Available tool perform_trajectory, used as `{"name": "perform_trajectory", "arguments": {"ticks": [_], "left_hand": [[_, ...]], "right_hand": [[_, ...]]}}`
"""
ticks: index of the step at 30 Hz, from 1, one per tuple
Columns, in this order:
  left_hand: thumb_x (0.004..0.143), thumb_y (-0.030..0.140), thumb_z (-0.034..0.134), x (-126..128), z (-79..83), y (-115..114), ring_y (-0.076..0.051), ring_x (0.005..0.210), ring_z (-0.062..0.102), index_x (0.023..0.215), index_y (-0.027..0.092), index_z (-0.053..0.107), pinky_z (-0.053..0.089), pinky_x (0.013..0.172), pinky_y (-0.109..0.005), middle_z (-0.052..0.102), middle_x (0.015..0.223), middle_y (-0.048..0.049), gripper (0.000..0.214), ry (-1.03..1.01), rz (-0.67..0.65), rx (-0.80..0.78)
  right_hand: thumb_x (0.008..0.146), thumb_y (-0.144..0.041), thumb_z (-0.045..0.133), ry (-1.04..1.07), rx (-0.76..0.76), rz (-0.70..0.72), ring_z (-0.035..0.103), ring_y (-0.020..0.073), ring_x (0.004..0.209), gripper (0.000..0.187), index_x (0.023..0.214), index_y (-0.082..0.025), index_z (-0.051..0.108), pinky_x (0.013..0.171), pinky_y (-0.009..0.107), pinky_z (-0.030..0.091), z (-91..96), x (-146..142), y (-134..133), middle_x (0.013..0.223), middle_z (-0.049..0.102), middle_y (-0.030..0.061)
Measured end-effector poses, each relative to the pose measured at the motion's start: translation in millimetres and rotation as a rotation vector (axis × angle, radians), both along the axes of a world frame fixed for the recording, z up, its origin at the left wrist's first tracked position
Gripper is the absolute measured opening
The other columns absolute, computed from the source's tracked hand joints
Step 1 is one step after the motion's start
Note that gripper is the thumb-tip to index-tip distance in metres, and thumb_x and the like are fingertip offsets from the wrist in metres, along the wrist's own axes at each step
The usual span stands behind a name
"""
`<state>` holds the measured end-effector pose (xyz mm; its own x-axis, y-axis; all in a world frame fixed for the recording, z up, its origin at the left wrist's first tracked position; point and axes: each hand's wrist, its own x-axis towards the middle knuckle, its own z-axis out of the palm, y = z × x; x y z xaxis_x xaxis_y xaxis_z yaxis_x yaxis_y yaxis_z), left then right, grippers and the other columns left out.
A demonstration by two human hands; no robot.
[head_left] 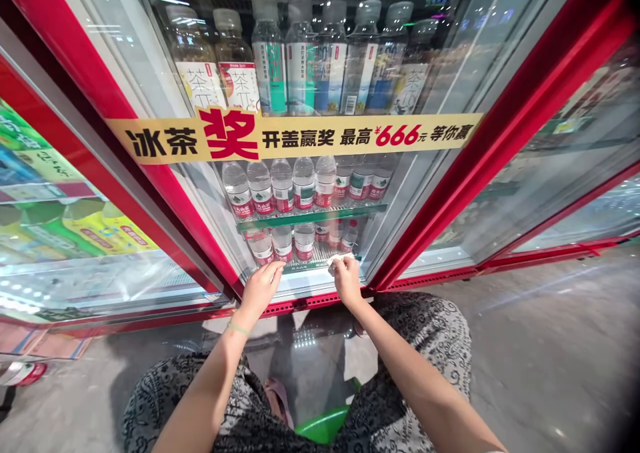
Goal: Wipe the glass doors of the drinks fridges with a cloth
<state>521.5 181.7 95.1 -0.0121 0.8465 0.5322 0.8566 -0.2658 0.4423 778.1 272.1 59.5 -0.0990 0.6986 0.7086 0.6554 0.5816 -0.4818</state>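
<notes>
A red-framed glass-door drinks fridge [320, 299] stands in front of me, its shelves full of bottles. My left hand [260, 286] rests on the lower edge of the glass door, fingers curled loosely against it. My right hand [347, 276] presses a small white cloth [340, 259] against the bottom of the glass, fingers closed on it. Behind the glass at hand height stand several small water bottles [283, 243] with red labels.
A yellow banner [300, 136] with red and black print crosses the door. Tall tea and water bottles [300, 59] fill the upper shelf. More red-framed fridge doors [550, 193] flank both sides. A green object [325, 426] lies between my knees on the grey floor.
</notes>
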Motion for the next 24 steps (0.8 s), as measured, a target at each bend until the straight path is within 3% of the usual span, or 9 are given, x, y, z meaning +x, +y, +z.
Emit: {"name": "perform_trajectory", "arguments": {"ticks": [6, 8, 12, 14, 16, 19, 21, 24], "left_hand": [[0.102, 0.029, 0.049, 5.1, -1.2, 5.7, -0.019, 0.097, 0.075, 0.114, 0.027, 0.071, 0.059, 0.089, -0.030, 0.079, 0.108, -0.0024, 0.025, 0.000, -0.009, -0.005], [0.103, 0.029, 0.048, 8.5, -2.1, 8.8, -0.019, 0.097, 0.075, 0.114, 0.027, 0.071, 0.059, 0.089, -0.030, 0.079, 0.108, -0.0025, 0.026, 0.002, -0.021, -0.015], [0.104, 0.030, 0.047, 13.3, -3.3, 12.2, -0.018, 0.097, 0.075, 0.114, 0.027, 0.071, 0.059, 0.090, -0.029, 0.079, 0.108, -0.0021, 0.026, 0.015, -0.050, -0.029], [0.104, 0.030, 0.047, 14.1, -3.4, 12.9, -0.018, 0.098, 0.075, 0.114, 0.027, 0.071, 0.059, 0.090, -0.029, 0.079, 0.108, -0.0022, 0.027, 0.021, -0.057, -0.035], [0.104, 0.030, 0.047, 14.3, -3.5, 13.5, -0.018, 0.098, 0.075, 0.114, 0.027, 0.071, 0.059, 0.090, -0.029, 0.079, 0.109, -0.0022, 0.026, 0.019, -0.059, -0.040], [0.103, 0.030, 0.048, 14.2, -4.1, 14.8, -0.018, 0.098, 0.075, 0.114, 0.027, 0.071, 0.059, 0.089, -0.029, 0.079, 0.110, -0.0020, 0.026, 0.010, -0.056, -0.044], [0.103, 0.029, 0.048, 14.2, -4.8, 15.2, -0.018, 0.098, 0.075, 0.114, 0.027, 0.071, 0.059, 0.089, -0.029, 0.079, 0.110, -0.0019, 0.025, 0.000, -0.053, -0.046], [0.103, 0.029, 0.048, 13.3, -5.1, 13.8, -0.019, 0.099, 0.075, 0.114, 0.027, 0.071, 0.058, 0.091, -0.030, 0.079, 0.110, -0.0019, 0.025, -0.027, -0.058, -0.046]], "right_hand": [[0.084, -0.013, 0.049, 0.072, 0.068, -0.097, 0.043, 0.0209, 0.089, 0.025, 0.092, -0.020, 0.071, 0.086, 0.037, 0.037, 44.1, 12.7, 44.4, 0.086, 0.049, 0.0034], [0.082, -0.012, 0.050, 0.046, 0.064, -0.071, 0.042, 0.0194, 0.083, 0.024, 0.089, -0.020, 0.071, 0.082, 0.035, 0.036, 37.2, 15.7, 40.2, 0.081, 0.047, 0.0016], [0.080, -0.013, 0.049, 0.013, 0.030, -0.016, 0.040, 0.0179, 0.077, 0.022, 0.081, -0.020, 0.069, 0.073, 0.031, 0.036, -2.3, 18.7, 11.1, 0.077, 0.046, 0.0006], [0.080, -0.013, 0.049, 0.029, 0.027, -0.022, 0.042, 0.0186, 0.079, 0.021, 0.082, -0.020, 0.068, 0.074, 0.032, 0.038, -7.4, 20.3, 8.5, 0.080, 0.048, 0.0014], [0.082, -0.013, 0.048, 0.060, 0.038, -0.057, 0.045, 0.0209, 0.087, 0.022, 0.089, -0.021, 0.068, 0.080, 0.035, 0.041, 6.8, 23.9, 20.5, 0.089, 0.050, 0.0037], [0.082, -0.013, 0.050, 0.194, 0.111, -0.152, 0.046, 0.0263, 0.108, 0.028, 0.105, -0.022, 0.064, 0.094, 0.043, 0.042, 46.5, 31.7, 51.3, 0.110, 0.048, 0.0092], [0.082, -0.013, 0.051, 0.315, 0.159, -0.215, 0.043, 0.0288, 0.119, 0.035, 0.115, -0.022, 0.058, 0.100, 0.047, 0.041, 63.0, 32.6, 64.2, 0.120, 0.044, 0.0120], [0.083, -0.014, 0.047, 0.406, 0.118, -0.304, 0.040, 0.0301, 0.123, 0.040, 0.122, -0.022, 0.051, 0.103, 0.052, 0.039, 47.5, 17.8, 54.2, 0.123, 0.040, 0.0136]]}}
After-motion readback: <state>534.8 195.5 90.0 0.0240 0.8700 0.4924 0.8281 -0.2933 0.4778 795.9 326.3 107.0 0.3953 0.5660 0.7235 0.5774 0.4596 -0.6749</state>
